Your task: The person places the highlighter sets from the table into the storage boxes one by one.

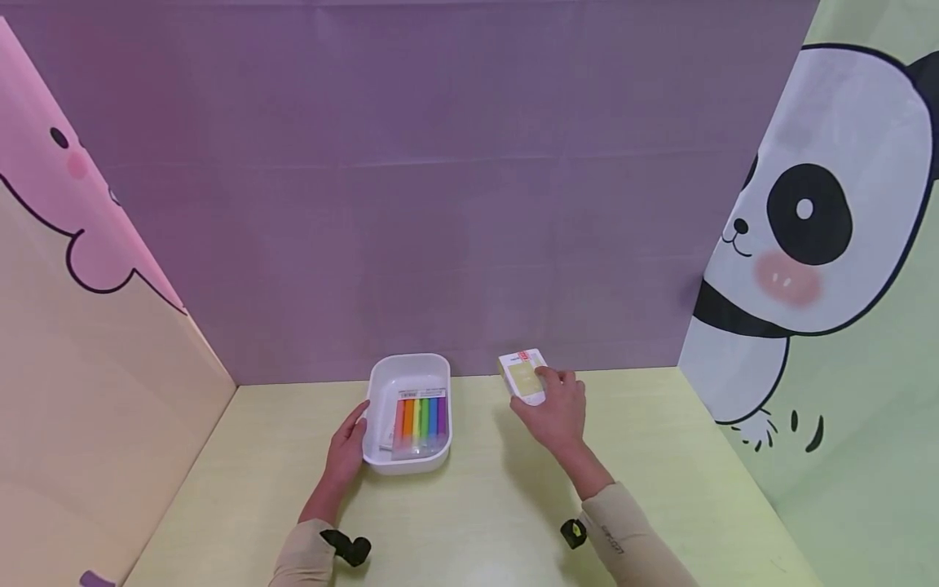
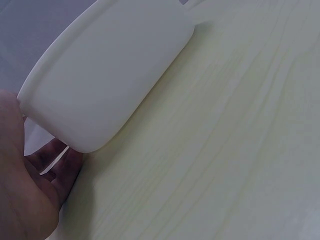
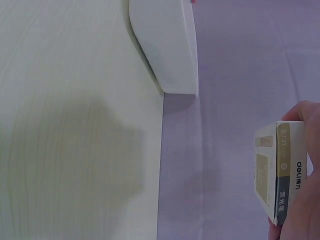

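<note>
A white plastic tray stands at the middle of the table, with my left hand at its left side. In the left wrist view the thumb side meets the rim of the tray and the fingers bend by its lower corner. Inside lies a clear pack of rainbow-coloured highlighters, partly covering something white. To the right, my right hand grips a white and yellowish highlighter box labelled deli between thumb and fingers. The box is raised above the table.
The pale wood-grain table ends at a purple back wall. Side walls carry a pink cartoon on the left and a panda on the right. Dark wrist cameras hang by both sleeves.
</note>
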Available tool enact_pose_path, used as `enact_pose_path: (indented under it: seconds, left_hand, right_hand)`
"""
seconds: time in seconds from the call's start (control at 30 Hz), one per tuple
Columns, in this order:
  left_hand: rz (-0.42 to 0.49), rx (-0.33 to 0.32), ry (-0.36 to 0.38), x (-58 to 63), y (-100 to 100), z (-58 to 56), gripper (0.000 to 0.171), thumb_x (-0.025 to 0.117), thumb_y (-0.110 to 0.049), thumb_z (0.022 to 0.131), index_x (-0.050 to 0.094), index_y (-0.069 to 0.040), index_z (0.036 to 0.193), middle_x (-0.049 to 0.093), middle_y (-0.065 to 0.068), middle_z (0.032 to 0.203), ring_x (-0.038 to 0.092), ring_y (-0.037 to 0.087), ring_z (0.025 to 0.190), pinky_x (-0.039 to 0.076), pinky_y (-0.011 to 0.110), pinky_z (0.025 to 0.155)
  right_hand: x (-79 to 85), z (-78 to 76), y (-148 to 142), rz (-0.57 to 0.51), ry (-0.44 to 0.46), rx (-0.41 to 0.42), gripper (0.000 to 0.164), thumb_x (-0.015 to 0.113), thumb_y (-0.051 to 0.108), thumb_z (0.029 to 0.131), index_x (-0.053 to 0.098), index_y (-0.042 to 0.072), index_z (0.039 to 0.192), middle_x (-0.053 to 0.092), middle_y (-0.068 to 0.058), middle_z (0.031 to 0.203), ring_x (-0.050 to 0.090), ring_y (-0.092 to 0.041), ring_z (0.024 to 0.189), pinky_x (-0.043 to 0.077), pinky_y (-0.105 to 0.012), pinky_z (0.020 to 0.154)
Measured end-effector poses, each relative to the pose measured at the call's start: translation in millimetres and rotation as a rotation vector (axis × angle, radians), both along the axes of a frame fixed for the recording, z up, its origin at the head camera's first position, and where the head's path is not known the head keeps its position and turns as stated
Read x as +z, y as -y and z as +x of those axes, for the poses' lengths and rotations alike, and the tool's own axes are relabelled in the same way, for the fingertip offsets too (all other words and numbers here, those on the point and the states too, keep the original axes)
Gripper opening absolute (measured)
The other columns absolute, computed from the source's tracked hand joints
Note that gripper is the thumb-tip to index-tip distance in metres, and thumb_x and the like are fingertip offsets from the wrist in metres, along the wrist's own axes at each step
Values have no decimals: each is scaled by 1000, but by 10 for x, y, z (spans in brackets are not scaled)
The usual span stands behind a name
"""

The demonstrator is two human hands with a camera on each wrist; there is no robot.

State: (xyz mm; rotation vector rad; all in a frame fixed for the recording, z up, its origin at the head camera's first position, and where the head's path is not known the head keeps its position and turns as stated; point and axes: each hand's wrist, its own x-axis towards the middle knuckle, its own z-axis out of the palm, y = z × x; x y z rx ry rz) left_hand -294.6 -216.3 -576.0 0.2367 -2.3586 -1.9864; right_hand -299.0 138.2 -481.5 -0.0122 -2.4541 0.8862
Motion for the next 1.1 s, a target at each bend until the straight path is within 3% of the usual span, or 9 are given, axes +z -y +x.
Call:
enact_pose_path:
  seconds: [0.67, 1.1]
  left_hand:
    - [-11, 7, 4, 13, -4, 21, 46, 38, -30, 106, 37, -20, 150, 29, 17, 154, 34, 37, 135, 31, 52, 108]
    - [0, -3, 1, 24, -8, 21, 45, 37, -29, 106, 37, -21, 151, 29, 15, 155, 33, 36, 137, 30, 51, 109]
  right_hand:
    - [73, 35, 289, -1, 25, 35, 58, 75, 41, 64, 66, 13, 114, 53, -11, 102, 48, -31, 84, 41, -38, 66]
    - [114, 34, 508, 0, 92, 43, 61, 76, 42, 64, 65, 13, 117, 53, -10, 105, 48, -28, 88, 42, -38, 68]
